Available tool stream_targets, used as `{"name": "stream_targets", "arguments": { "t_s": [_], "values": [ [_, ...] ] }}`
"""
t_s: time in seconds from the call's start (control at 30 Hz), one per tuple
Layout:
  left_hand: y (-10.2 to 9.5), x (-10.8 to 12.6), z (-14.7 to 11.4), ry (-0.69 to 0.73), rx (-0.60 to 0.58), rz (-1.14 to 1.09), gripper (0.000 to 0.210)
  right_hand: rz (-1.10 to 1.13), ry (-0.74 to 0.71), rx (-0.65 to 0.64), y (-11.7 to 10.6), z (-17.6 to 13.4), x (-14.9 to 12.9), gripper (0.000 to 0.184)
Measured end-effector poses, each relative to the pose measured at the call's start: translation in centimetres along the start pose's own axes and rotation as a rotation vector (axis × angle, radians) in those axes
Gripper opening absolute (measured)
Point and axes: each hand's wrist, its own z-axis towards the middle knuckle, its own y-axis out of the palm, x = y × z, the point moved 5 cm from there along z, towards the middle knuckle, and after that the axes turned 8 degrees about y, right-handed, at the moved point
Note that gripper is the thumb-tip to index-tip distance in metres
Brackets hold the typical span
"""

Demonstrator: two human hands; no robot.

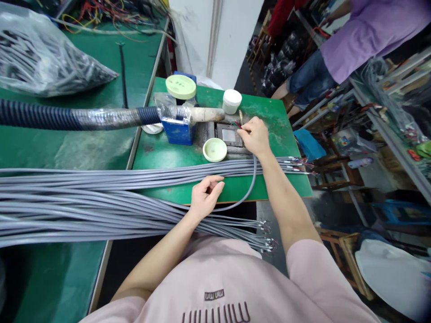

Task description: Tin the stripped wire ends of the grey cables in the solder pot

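Pinching the grey cable (254,177), the right hand (256,136) partly hides its wires (237,124); whether the left hand (204,195) grips, I cannot tell.

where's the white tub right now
In the head view, the white tub stands on the green table, upper half, slightly right of centre, just past the pale hose nozzle and beyond the right hand.

From my distant seat I see a white pillar (191,45) (a grey strip (214,36) runs up it), dark floor (244,78) and a blue stool (402,213).
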Motion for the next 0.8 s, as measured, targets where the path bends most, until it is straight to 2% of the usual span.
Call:
{"name": "stream_targets", "arguments": {
  "t_s": [0.13,0.27,0.8],
  "values": [
    [0.0,-0.3,0.0,-0.010,0.005,-0.023,0.021,-0.060,0.096,-0.050,1.8,1.0,1.8,0.021],
    [0.0,-0.4,-0.1,-0.017,-0.004,-0.028,0.021,-0.079,0.123,-0.067,3.2,1.1,2.2,0.022],
    [-0.1,-0.3,-0.1,-0.030,-0.006,-0.010,0.018,-0.138,0.139,-0.125,4.6,1.7,2.0,0.021]
  ]
}}
